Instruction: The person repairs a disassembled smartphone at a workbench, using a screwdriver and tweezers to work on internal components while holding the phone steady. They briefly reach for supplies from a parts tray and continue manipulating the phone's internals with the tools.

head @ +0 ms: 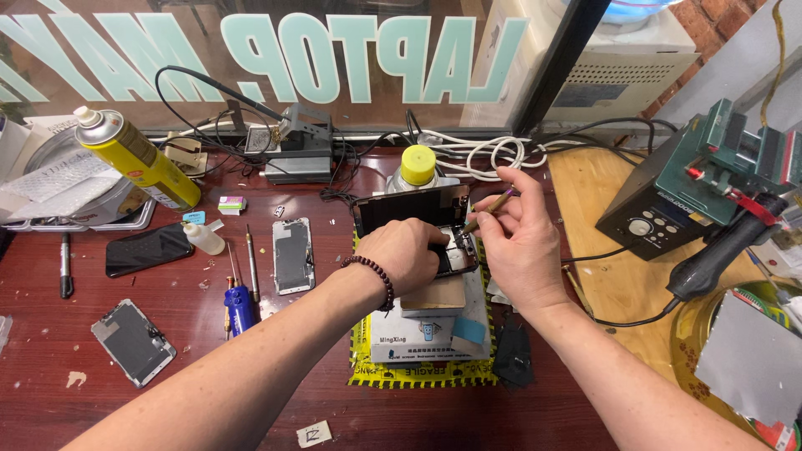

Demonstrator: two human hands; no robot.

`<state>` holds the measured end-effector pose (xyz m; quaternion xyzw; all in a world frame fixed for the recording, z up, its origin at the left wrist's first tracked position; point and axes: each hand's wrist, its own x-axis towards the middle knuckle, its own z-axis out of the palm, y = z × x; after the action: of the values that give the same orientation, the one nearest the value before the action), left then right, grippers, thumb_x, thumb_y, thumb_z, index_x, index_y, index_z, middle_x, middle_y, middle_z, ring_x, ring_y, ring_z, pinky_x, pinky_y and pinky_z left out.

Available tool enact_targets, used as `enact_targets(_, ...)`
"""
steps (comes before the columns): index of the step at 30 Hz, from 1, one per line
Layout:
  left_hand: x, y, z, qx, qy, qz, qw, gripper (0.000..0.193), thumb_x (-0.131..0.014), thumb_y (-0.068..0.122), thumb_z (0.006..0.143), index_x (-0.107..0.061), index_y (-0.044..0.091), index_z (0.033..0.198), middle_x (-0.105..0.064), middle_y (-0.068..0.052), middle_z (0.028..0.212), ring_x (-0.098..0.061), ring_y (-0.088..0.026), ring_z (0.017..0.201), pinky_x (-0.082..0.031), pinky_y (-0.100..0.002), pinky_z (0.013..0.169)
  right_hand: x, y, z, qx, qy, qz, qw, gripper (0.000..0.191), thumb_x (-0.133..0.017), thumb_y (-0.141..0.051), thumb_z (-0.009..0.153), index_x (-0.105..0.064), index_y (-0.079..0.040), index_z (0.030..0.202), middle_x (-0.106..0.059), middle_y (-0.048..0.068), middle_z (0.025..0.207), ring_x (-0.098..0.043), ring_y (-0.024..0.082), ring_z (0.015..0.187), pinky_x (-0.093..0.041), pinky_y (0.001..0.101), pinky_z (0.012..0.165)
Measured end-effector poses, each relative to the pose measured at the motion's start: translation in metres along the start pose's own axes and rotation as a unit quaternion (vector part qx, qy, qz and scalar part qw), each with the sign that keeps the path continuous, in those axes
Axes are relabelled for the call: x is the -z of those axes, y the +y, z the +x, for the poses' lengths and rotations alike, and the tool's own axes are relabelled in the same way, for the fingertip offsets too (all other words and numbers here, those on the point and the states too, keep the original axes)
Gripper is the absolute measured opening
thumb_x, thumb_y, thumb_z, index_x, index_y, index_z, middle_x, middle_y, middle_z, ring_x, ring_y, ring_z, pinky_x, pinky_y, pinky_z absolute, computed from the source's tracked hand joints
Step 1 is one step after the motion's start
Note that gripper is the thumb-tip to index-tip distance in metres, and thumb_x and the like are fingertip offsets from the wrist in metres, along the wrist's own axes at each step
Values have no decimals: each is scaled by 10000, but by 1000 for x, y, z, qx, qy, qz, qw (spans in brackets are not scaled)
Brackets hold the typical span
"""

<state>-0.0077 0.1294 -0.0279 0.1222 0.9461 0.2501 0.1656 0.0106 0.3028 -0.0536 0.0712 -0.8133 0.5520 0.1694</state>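
Two hands at work, mid-bench toward the back edge. Left hand (409, 250), bead bracelet on wrist, clenched over an opened phone (455, 250), pinning it down; phone sits on a stack of small boxes (426, 334) over a yellow mat (418, 376). Its raised screen (409, 209) stands upright behind the hand. Right hand (522, 242) grasps 1 thin tool (489, 210), tip at the phone's inner frame. Counted on bench left side: 2 loose screen panels (293, 255) (134, 341), 1 dark phone (149, 249), 1 yellow spray can (138, 157), 1 small white bottle (203, 237), 1 blue screwdriver (241, 306), 1 black pen (65, 266). Right side: 1 hot-air station (660, 209) w/ black handpiece (723, 250) on wooden board (601, 276).
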Motion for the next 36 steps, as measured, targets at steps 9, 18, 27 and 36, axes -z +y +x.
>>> enact_targets(9,-1,0,0,-5,1,-2,1000,485,-573,152,806,-751,332,1220,-757,-169,1020,-731,-349,969,-574,-444,899,0,1,-1,6,2,-7,1000,507,-623,37,968,-416,-68,1419,-719,76,996,-759,143,957,-621,271,809)
enact_targets(18,-1,0,0,0,-1,-5,1000,487,-574,152,804,-750,335,1220,-754,-168,1032,-727,-351,983,-572,-445,905,0,1,-2,12,5,-17,1000,497,-620,41,967,-424,-69,1411,-723,76,981,-763,143,946,-619,272,811)
enact_targets(27,1,3,-1,3,0,3,1000,486,-580,160,811,-738,343,1233,-748,-177,1035,-730,-357,977,-576,-455,889,3,-16,-6,136,-53,-140,979,472,-647,-1,929,-479,-97,1360,-740,73,1027,-773,206,950,-630,311,808)
enact_targets(36,1,2,-1,4,3,7,1000,502,-586,156,804,-731,329,1252,-750,-185,1041,-730,-361,978,-575,-463,892,1,-26,-1,164,-22,-215,963,308,-739,-70,901,-621,-107,1182,-667,89,955,-706,240,845,-583,365,742)
